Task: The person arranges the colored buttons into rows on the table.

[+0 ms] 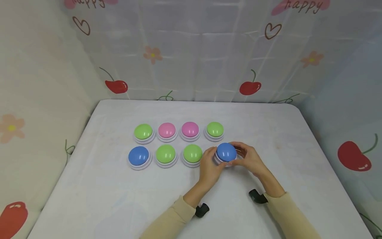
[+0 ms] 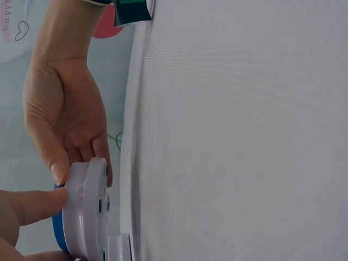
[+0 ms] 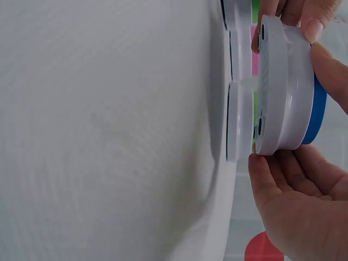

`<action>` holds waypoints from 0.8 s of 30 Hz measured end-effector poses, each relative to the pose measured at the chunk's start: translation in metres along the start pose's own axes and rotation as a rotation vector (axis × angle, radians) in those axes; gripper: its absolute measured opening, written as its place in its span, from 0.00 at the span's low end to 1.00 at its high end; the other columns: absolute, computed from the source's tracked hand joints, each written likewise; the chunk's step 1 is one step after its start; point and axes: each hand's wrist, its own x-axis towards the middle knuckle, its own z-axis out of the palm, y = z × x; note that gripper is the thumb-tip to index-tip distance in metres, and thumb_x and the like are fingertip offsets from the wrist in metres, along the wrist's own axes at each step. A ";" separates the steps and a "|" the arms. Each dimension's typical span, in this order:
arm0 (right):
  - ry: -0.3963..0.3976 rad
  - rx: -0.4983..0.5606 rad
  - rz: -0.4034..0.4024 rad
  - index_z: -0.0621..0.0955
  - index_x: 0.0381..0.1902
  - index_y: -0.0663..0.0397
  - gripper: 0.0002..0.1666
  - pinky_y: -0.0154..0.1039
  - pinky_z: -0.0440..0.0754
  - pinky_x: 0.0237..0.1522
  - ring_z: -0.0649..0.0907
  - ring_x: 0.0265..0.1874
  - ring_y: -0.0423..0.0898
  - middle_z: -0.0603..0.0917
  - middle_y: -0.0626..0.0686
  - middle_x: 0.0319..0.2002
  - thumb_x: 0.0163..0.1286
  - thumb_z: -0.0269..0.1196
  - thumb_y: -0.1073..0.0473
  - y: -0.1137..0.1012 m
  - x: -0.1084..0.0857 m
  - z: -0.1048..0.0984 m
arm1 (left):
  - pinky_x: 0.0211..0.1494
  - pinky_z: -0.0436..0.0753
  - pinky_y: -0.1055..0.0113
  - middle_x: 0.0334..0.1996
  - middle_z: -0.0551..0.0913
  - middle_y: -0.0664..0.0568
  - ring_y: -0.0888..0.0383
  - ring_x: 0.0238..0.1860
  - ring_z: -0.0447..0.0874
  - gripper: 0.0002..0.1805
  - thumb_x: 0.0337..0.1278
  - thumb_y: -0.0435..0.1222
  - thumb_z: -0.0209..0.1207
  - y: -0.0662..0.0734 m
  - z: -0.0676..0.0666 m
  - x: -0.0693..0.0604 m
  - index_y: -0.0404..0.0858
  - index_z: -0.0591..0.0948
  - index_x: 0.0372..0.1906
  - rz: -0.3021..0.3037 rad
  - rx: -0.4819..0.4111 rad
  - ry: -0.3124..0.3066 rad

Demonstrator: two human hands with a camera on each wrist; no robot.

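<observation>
A push button with a blue dome [image 1: 226, 152] and white base is held between two hands at the right end of the front row. My left hand [image 1: 209, 166] grips its left side, thumb at the near edge. My right hand [image 1: 247, 157] grips the right side, its thumb close to the left one. Both wrist views show the white base [image 2: 87, 212] tipped up off the table, small dark feet on its underside. In the right wrist view, my right hand's fingers [image 3: 299, 179] touch one side of the base.
Beside the hands stand green buttons [image 1: 192, 153] [image 1: 165, 154] and another blue button [image 1: 138, 156]. Behind them are green [image 1: 215, 129] [image 1: 143, 131] and pink buttons [image 1: 190, 129] [image 1: 167, 130]. All rest on a white table [image 1: 119, 205] with printed curtains [image 1: 194, 49] around it.
</observation>
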 end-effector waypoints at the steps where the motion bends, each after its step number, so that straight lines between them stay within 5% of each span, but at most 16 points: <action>1: -0.004 -0.003 0.006 0.70 0.65 0.68 0.45 0.44 0.67 0.70 0.71 0.66 0.63 0.72 0.66 0.64 0.47 0.75 0.72 0.001 0.001 0.001 | 0.67 0.74 0.52 0.58 0.79 0.36 0.43 0.62 0.77 0.33 0.42 0.29 0.73 -0.001 0.000 0.000 0.25 0.76 0.58 -0.002 0.003 0.004; 9: -0.015 -0.048 0.030 0.70 0.64 0.69 0.44 0.57 0.64 0.70 0.70 0.66 0.66 0.73 0.69 0.63 0.47 0.74 0.72 0.003 0.007 0.007 | 0.67 0.74 0.52 0.58 0.78 0.32 0.41 0.62 0.76 0.32 0.41 0.25 0.72 -0.007 0.001 0.002 0.22 0.76 0.57 -0.009 0.005 0.018; 24: -0.018 -0.074 0.018 0.70 0.63 0.70 0.45 0.55 0.66 0.69 0.71 0.66 0.65 0.73 0.69 0.63 0.44 0.74 0.76 0.010 0.013 0.017 | 0.65 0.77 0.53 0.53 0.82 0.35 0.43 0.59 0.80 0.29 0.38 0.21 0.70 -0.014 0.006 0.005 0.23 0.79 0.53 -0.009 0.091 0.018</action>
